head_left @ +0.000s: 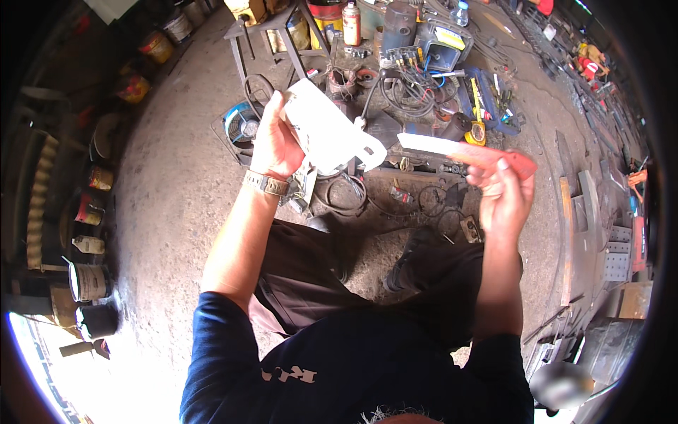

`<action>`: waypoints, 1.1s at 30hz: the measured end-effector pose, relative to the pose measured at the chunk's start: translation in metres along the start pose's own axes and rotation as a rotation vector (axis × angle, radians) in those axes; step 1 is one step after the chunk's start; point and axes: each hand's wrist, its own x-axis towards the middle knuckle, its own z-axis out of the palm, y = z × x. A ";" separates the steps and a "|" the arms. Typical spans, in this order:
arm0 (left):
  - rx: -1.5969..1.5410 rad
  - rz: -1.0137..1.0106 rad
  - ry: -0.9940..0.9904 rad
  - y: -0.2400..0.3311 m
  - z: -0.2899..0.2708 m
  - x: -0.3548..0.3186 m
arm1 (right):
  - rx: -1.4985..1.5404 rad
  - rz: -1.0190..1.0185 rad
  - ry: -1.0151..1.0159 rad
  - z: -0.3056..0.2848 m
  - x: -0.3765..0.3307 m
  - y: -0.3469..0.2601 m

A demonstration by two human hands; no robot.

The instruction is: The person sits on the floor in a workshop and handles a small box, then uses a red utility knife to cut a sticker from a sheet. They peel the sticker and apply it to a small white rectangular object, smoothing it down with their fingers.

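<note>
My left hand (279,145), with a watch on its wrist, grips a white, flat-sided piece (321,127) by its left edge. The piece looks like plastic, is washed out by light, and has a slot near its right end. My fingers are partly hidden behind it. To the right, my right hand (505,194) is closed round the red handle of a knife-like tool (487,154). The tool's pale, bright blade points left toward the white piece, with a gap between them. Glare hides the blade's detail.
On the floor ahead lie coiled cables (409,95), a yellow tape measure (477,132), a blue tool tray (494,106) and a blue fan-like part (241,124). A metal stand (272,25) and a spray can (352,25) are farther back. Tins and buckets (88,281) line the left side.
</note>
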 end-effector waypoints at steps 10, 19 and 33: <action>-0.166 0.063 0.031 -0.032 -0.012 -0.016 | -0.197 -0.077 -0.192 0.026 -0.055 0.029; -0.207 -0.010 -0.056 -0.042 -0.032 -0.017 | 0.093 0.015 -0.120 0.036 -0.039 0.057; 0.026 0.084 0.009 -0.044 0.000 -0.036 | 0.198 0.301 -0.195 -0.004 -0.048 0.066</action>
